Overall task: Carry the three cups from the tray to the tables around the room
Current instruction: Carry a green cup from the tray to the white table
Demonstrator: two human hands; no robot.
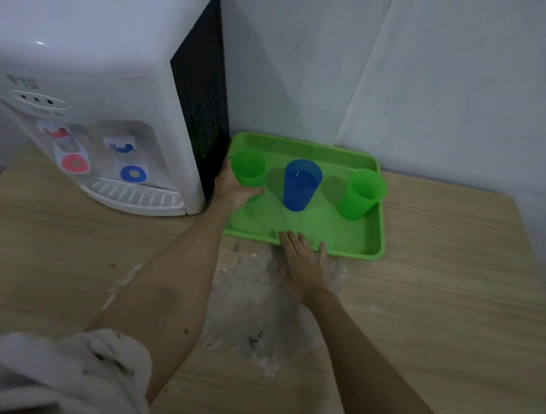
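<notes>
Wrapped around the left green cup [248, 168], my left hand [233, 186] has its fingers on the lower wall and the thumb side toward the water dispenser [108, 83]; the grasp appears closed on the cup, which seems not yet lifted off the green tray [309, 235]. My right hand [302, 262] lies flat and open on the wooden table [443, 296], fingertips touching the tray's near rim, holding nothing

Position of task items: three cups stand upright in a row on the tray. The blue cup [302, 184] is in the middle; the right green cup [362, 193] stands near the right rim. The blue cup appears to contain water; the contents of the green cups cannot be determined

Procedure for the current step, as judged:
1. Keep the right hand pressing the tray rim so the tray does not slide during the lift
2. Raise the cup vertically until its base clears the rim
3. Keep the cup level in case it holds liquid

Clearances: the dispenser's dark side panel is just beside my left hand, leaving little room leftward. The wall [317, 57] stands close behind the tray. Withdraw toward the near side, where the table is open. The blue cup is near; avoid sweeping right
</notes>
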